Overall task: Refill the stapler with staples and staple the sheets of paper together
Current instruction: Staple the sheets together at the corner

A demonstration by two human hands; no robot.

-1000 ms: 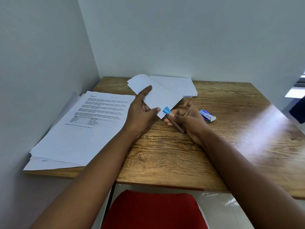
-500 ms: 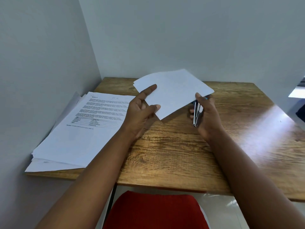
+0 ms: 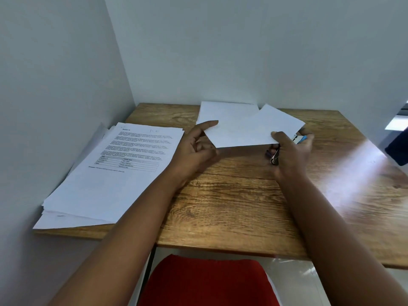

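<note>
My right hand (image 3: 291, 151) pinches the right corner of a few white sheets of paper (image 3: 249, 131) with its thumb and also grips the stapler (image 3: 274, 159) under them. Only the stapler's metal end shows below the sheets' edge. The sheets hover just above the wooden table (image 3: 231, 206). My left hand (image 3: 194, 149) sits at their left corner. Its thumb tip touches that corner, and its fingers curl loosely below the edge without gripping.
A thick pile of printed pages (image 3: 114, 173) fills the table's left side against the wall. More white sheets (image 3: 223, 111) lie at the back. A small blue and white box (image 3: 300, 138) peeks out beyond my right fingers. A red seat (image 3: 203, 281) is below the table's front edge.
The sheets have swung right and flattened, and my right hand with the stapler now holds their right corner. My left hand's fingers have come off the paper.
</note>
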